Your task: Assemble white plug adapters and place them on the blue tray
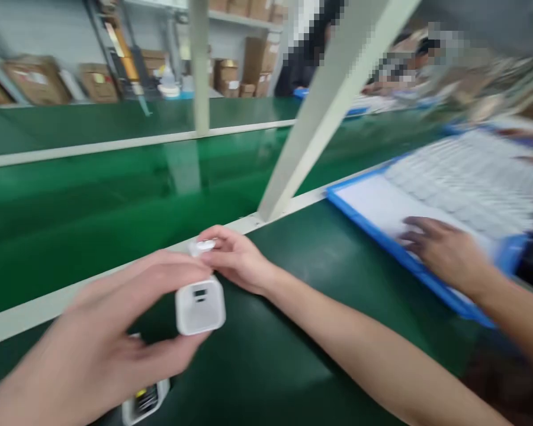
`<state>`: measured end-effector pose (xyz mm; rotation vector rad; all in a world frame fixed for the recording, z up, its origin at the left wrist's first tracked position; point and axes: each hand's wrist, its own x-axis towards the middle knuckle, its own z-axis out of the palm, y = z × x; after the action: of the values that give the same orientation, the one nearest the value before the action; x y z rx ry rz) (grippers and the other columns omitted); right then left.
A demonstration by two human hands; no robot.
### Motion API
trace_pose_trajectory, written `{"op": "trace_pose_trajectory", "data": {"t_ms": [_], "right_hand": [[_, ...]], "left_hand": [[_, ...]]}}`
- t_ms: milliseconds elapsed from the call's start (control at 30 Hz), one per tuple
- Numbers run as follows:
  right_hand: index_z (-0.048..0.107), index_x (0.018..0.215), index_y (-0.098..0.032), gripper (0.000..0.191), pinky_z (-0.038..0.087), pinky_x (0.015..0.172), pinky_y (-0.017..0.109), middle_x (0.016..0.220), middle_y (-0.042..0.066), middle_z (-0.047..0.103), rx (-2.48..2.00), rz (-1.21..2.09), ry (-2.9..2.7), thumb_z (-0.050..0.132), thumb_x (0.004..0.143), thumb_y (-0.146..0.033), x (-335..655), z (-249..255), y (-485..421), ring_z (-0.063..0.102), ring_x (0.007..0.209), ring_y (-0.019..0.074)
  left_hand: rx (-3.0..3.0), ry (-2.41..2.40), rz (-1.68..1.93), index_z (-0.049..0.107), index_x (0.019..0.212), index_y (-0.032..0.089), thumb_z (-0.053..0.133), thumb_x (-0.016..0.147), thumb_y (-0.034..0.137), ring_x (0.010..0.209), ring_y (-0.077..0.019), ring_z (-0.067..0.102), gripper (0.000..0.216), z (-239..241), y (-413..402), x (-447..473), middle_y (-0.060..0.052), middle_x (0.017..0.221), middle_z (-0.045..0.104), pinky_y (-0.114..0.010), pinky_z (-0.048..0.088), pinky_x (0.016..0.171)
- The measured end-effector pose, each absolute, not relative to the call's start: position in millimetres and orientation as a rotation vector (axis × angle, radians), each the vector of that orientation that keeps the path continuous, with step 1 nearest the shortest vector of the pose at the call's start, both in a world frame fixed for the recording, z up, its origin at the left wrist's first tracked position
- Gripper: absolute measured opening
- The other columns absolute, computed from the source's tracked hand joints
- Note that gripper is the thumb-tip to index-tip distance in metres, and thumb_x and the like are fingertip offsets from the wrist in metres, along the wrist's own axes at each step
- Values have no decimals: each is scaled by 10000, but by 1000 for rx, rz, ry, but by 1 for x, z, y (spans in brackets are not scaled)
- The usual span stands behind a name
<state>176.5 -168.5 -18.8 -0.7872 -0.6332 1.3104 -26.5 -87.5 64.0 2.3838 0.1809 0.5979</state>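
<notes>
My left hand (102, 349) is at the lower left, fingers closed round a white charger cube (199, 312) whose port face points at me. My right hand (237, 260) reaches in from the lower right and pinches a small white piece (201, 246) just above the cube, close to my left thumb. A second white charger body (144, 403) lies on the green mat (293, 349) beneath my left hand, partly hidden by it.
A blue tray (364, 222) with rows of white parts sits at the right; another person's hand (444, 251) rests on it. A white frame post (320, 118) slants up from the bench rail. Beyond runs a green conveyor (93, 207), then shelves of cardboard boxes (35, 80).
</notes>
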Motion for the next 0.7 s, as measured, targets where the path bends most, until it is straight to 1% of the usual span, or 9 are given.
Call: {"op": "trace_pose_trajectory", "data": {"t_ms": [67, 133, 300, 433, 500, 567, 633, 700], "right_hand": [[663, 999, -160, 389, 493, 683, 214, 859, 17, 703, -793, 1329, -658, 916, 709, -216, 179, -15, -166, 628, 709, 115], [654, 993, -162, 371, 483, 656, 215, 858, 19, 690, -803, 1342, -683, 902, 724, -224, 181, -11, -165, 618, 707, 120], [634, 986, -180, 373, 474, 607, 236, 831, 7, 669, -876, 1320, -713, 893, 732, -269, 177, -5, -167, 595, 674, 129], [633, 977, -179, 379, 483, 628, 244, 851, 13, 673, -888, 1309, -722, 897, 725, -280, 177, -6, -167, 609, 709, 139], [636, 970, -178, 373, 477, 615, 238, 839, 9, 671, -886, 1302, -725, 897, 723, -274, 177, -6, -166, 603, 693, 133], [638, 965, -179, 369, 461, 582, 229, 827, 1, 668, -889, 1301, -721, 898, 720, -270, 177, -6, -166, 586, 660, 124], [638, 960, -178, 369, 456, 572, 226, 841, 2, 665, -894, 1301, -705, 901, 717, -269, 177, -5, -166, 581, 659, 122], [641, 963, -176, 368, 460, 582, 226, 861, 8, 660, -902, 1306, -692, 901, 722, -273, 177, -4, -166, 586, 678, 125]], "left_hand": [[2411, 113, 615, 668, 1161, 296, 670, 863, 223, 1043, -197, 704, 307, 81, -91, -22, -10, 1202, 712, -237, 571, 889], [2412, 74, 645, 667, 1152, 290, 653, 883, 201, 1054, -197, 695, 284, 89, -92, -19, -19, 1191, 711, -259, 559, 919], [2351, 67, 671, 664, 1176, 313, 684, 863, 174, 1052, -196, 686, 344, 89, -94, -18, -1, 1196, 706, -281, 534, 959], [2279, 69, 644, 679, 1164, 315, 705, 851, 167, 1081, -205, 676, 346, 86, -94, -20, 9, 1197, 714, -289, 515, 993], [2187, 125, 605, 682, 1157, 319, 738, 840, 202, 1071, -211, 679, 343, 85, -94, -21, 15, 1180, 722, -294, 528, 971], [1985, 200, 528, 687, 1148, 318, 764, 835, 256, 998, -205, 698, 329, 85, -92, -21, 16, 1129, 735, -287, 562, 893], [1719, 249, 439, 698, 1117, 291, 772, 841, 310, 903, -194, 714, 287, 83, -89, -21, 3, 1056, 748, -275, 586, 795], [1484, 252, 366, 700, 1100, 260, 773, 848, 355, 875, -201, 723, 279, 79, -85, -21, -17, 1024, 753, -279, 594, 759]]}}
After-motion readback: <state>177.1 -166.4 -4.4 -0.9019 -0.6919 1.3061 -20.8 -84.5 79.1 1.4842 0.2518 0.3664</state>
